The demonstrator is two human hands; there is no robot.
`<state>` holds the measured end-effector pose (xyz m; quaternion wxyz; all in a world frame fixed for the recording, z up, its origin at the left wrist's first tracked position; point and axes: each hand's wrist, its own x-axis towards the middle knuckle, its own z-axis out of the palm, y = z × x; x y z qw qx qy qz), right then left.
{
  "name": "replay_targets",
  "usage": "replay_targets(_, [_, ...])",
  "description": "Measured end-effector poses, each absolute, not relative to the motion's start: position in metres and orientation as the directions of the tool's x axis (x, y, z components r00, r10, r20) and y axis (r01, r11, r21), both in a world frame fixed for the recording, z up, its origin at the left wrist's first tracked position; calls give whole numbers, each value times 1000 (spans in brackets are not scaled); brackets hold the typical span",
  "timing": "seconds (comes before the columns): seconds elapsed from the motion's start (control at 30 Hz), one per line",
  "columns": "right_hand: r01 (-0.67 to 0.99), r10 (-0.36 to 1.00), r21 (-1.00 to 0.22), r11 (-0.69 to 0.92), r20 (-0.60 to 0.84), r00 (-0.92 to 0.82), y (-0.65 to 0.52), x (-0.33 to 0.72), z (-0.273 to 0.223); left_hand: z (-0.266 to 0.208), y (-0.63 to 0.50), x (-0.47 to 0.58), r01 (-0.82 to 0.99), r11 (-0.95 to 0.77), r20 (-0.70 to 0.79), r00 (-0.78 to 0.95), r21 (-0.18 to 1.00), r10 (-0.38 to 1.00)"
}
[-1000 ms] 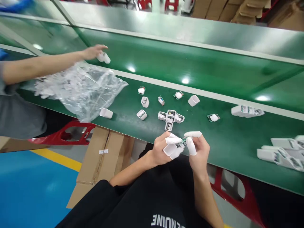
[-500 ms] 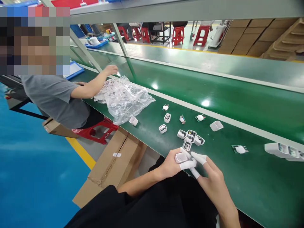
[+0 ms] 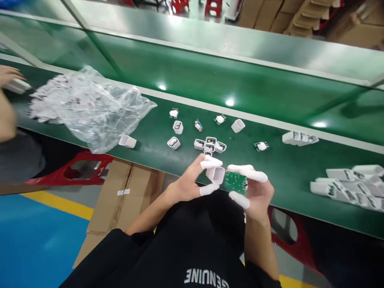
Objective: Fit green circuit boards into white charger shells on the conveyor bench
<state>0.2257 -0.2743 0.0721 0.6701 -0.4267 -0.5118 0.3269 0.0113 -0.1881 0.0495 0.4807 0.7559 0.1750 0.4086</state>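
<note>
My left hand (image 3: 192, 180), white covers on its fingertips, grips a white plastic housing (image 3: 216, 175) whose open end faces right. In my right hand (image 3: 255, 188), also with covered fingertips, a green circuit board (image 3: 235, 182) is held by its edges, close to the housing's mouth but apart from it. Just beyond my hands stands a cluster of white housings (image 3: 210, 147) with parts inside. Loose circuit boards (image 3: 262, 146) with white blobs lie farther off, as does one housing (image 3: 238, 125) on its side.
On the green bench (image 3: 150, 148), a clear plastic bag (image 3: 102, 108) with many small white pieces lies left, near a co-worker's hand (image 3: 10, 74). Rows of filled housings (image 3: 351, 186) lie right. A cardboard box (image 3: 120, 196) stands below the bench edge, beside a red stool (image 3: 81, 168).
My view has turned right and down. My hands have moved apart, and the circuit board now shows in my right hand. The co-worker's hand now holds a white object.
</note>
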Motion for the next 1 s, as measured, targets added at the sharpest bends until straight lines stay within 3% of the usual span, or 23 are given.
replay_targets(0.1, [43,854,-881,471,468,227,-273,224,80,52,-188,17,-144,-538,508,594,830,624])
replay_targets(0.4, [17,870,-886,464,460,177,-279,227,57,50,-190,23,-136,-596,550,582,792,599])
replay_targets(1.0, [71,862,-875,478,483,150,-275,232,56,47,-186,26,-152,-593,554,589,791,588])
